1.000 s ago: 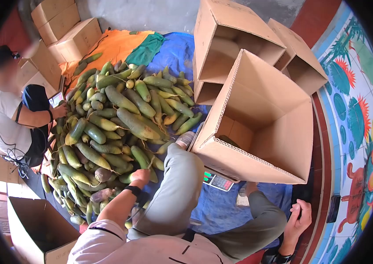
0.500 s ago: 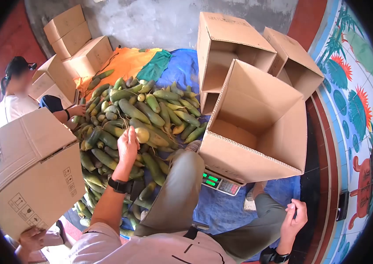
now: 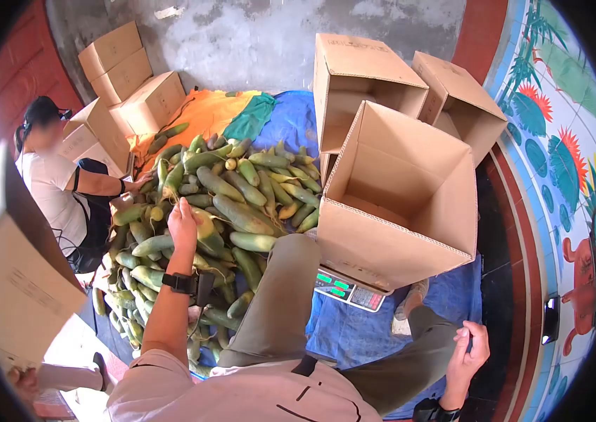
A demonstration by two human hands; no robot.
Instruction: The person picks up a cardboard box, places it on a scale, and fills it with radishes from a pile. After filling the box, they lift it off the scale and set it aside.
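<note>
My left hand is closed at the near middle of a heap of green radishes. A green radish with a yellowish end sits against its fingers, which are partly hidden behind the hand. Several radishes around it show thin root tails. My right hand hangs beside my right knee, fingers loosely curled with nothing visible in them. In front of my legs, an open cardboard carton rests on a digital scale with lit green digits. The carton's visible inside holds nothing.
Open cartons lie stacked behind the scale. At left, a seated person reaches into the heap; another person's hand holds a carton. More boxes stand at the back wall. Blue sheeting covers the floor.
My left hand has shifted left with the radish, which is now turned differently. The carton carried at left has moved left and tilted. The view has shifted slightly; my right hand stays put.
</note>
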